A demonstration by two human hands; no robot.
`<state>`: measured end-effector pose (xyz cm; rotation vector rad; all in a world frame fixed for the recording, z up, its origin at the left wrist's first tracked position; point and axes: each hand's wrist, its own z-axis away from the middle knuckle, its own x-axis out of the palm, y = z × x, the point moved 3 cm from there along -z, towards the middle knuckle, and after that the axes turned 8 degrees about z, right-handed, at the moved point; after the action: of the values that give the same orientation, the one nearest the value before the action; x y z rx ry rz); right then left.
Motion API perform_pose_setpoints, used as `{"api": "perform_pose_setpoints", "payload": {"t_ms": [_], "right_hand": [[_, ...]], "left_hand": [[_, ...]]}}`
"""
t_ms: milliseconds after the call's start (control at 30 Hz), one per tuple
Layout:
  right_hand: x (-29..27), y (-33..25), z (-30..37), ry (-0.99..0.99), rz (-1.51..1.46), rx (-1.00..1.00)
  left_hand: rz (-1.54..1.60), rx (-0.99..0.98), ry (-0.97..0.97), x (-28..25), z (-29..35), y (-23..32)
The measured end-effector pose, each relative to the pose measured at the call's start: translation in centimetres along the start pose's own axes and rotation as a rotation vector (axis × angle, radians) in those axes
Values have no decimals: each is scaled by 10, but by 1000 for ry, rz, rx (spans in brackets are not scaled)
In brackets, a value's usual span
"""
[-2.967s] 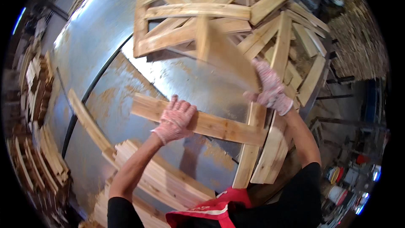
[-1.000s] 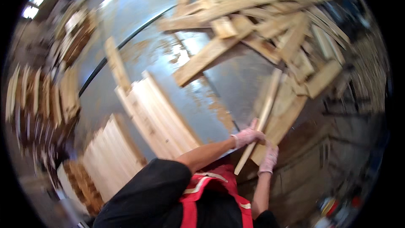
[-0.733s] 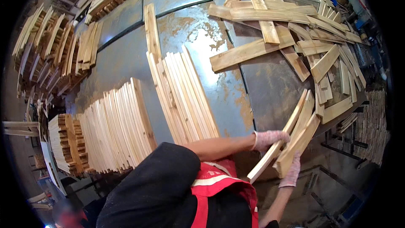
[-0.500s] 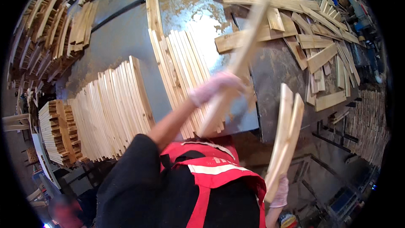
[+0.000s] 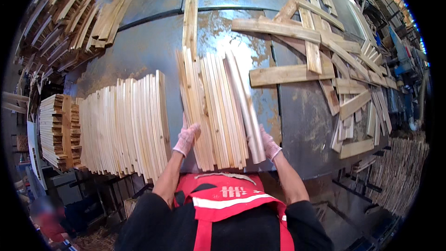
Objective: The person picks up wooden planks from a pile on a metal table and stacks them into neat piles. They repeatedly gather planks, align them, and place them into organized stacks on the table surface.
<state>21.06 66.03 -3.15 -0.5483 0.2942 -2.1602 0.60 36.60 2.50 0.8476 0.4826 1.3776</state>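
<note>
A row of pale wooden strips (image 5: 216, 116) stands side by side on the metal table in front of me. My left hand (image 5: 186, 137), in a light glove, grips the row's left side, with the fingertips bent over the outer strip. On the opposite side my right hand (image 5: 269, 143), also gloved, holds against the right-hand strips (image 5: 248, 111), its fingers partly hidden behind them. A narrow gap shows between these strips and the rest of the row. One longer board (image 5: 190, 23) lies beyond the row's far left end.
To the left stands a wider row of strips (image 5: 125, 125), with a stacked bundle (image 5: 58, 132) beside it. Loose boards (image 5: 288, 74) lie crisscross at the right of the metal table (image 5: 153, 46). More wood is piled at the far left (image 5: 69, 14). Another person (image 5: 49, 218) is at lower left.
My left hand has let go of the board it was swinging over the row and now grips the row's left side. My right hand has come up from the lower right, bringing strips to the right side.
</note>
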Motion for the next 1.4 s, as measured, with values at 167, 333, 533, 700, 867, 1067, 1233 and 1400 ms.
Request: {"api": "perform_pose_setpoints", "payload": {"t_ms": [167,333,533,700,867,1067,1233,1400], "right_hand": [[-15,-57,-58,130,1344,-101],[47,-175,-55,203,975,-959],[78,-170,-74,390,911,-827],[103,-163,-65,150,195,-636],[83,-187,-48,33,30,-444],[126,-255,63,-24,112,-1036],[84,-256,107,-223,-128,-1011],[107,-164,144,-121,-2,-922]], "left_hand": [[-280,10,-10,-24,-33,1],[-327,169,64,-11,-82,7],[330,69,-68,-1,-116,6],[499,-252,-108,25,-89,52],[318,-82,-78,9,-94,35],[337,252,-242,48,-9,198],[292,761,-534,39,53,275],[583,435,-524,14,82,219]]}}
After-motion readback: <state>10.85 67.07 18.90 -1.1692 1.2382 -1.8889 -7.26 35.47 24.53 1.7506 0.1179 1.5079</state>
